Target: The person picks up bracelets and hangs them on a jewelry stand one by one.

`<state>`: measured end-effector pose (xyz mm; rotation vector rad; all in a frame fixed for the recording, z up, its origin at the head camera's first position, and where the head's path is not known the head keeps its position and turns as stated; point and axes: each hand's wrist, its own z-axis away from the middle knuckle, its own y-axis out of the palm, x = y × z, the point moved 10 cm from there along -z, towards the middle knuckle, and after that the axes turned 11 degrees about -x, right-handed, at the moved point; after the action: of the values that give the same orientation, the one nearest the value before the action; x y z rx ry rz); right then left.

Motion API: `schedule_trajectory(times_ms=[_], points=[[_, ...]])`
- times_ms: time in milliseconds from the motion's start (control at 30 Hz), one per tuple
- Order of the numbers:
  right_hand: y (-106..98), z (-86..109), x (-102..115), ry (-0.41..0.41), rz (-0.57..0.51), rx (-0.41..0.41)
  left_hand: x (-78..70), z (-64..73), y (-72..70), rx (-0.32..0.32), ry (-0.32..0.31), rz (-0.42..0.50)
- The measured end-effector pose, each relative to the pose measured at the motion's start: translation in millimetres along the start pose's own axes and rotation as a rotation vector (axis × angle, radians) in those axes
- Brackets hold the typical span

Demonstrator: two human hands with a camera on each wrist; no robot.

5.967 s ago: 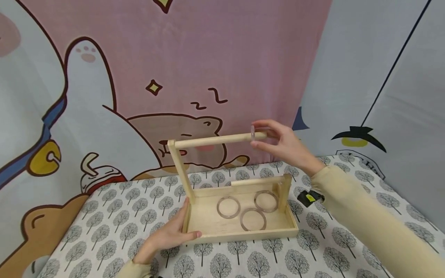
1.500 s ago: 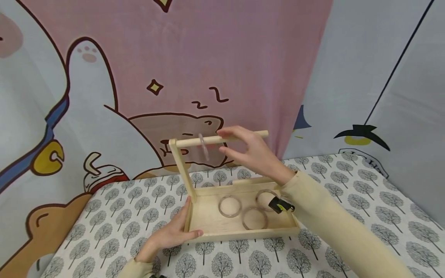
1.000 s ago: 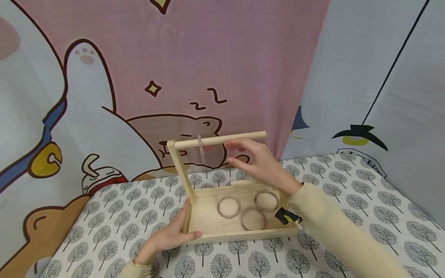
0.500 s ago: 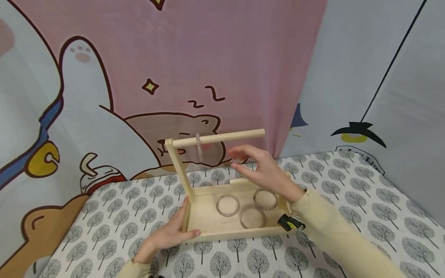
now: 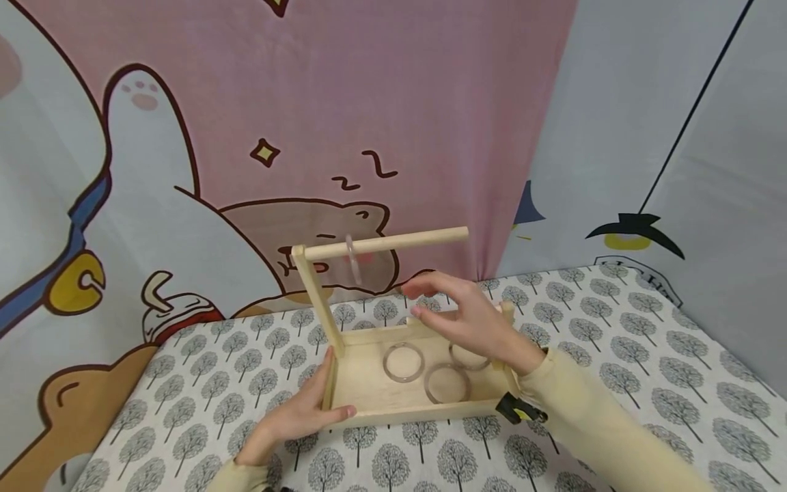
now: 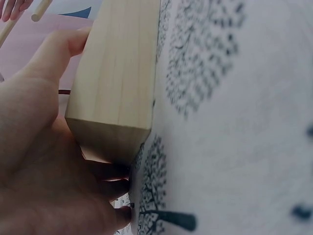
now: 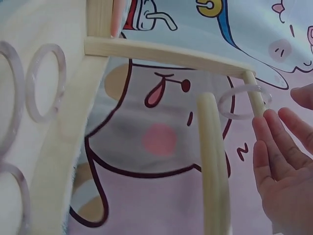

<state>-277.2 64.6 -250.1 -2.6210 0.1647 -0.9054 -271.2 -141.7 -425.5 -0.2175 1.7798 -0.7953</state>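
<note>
A pale wooden rack has a tray base (image 5: 424, 413), a tall left post and a high rod (image 5: 412, 240). One translucent pinkish bangle (image 5: 353, 263) hangs on that rod near the post. Three similar bangles lie in the tray: one at left (image 5: 403, 380), one at front (image 5: 427, 384), one partly hidden behind my right hand (image 5: 470, 321). That hand hovers over the tray, fingers loosely bent, holding nothing; the right wrist view shows its spread fingers (image 7: 276, 147) too. My left hand (image 5: 304, 410) grips the tray's left front corner, thumb over the front rim.
A shorter, lower rod (image 7: 215, 171) reaches from a right post (image 5: 507, 314) along the tray's back, partly behind the right hand. The rack stands on a tree-print cloth (image 5: 590, 369). Behind hangs a cartoon curtain (image 5: 393, 102).
Six seconds ago my right hand pinched a bangle at the high rod's free end. That bangle now hangs near the post, released; the hand has lowered towards the tray. The left hand stays put.
</note>
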Motion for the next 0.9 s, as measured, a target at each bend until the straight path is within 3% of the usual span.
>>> schedule_trajectory(times_ms=[233,700,900], points=[[8,17.4,-3,0.086,-0.082,0.048,0.3,0.6,0.5,0.007,-0.026,0.007],[13,39.7,-8,0.087,-0.002,0.079,-1.2,0.8,0.2,0.009,-0.013,0.004],[16,46.2,-4,0.032,-0.008,0.082,-3.9,-1.0,0.2,-0.001,0.030,0.030]])
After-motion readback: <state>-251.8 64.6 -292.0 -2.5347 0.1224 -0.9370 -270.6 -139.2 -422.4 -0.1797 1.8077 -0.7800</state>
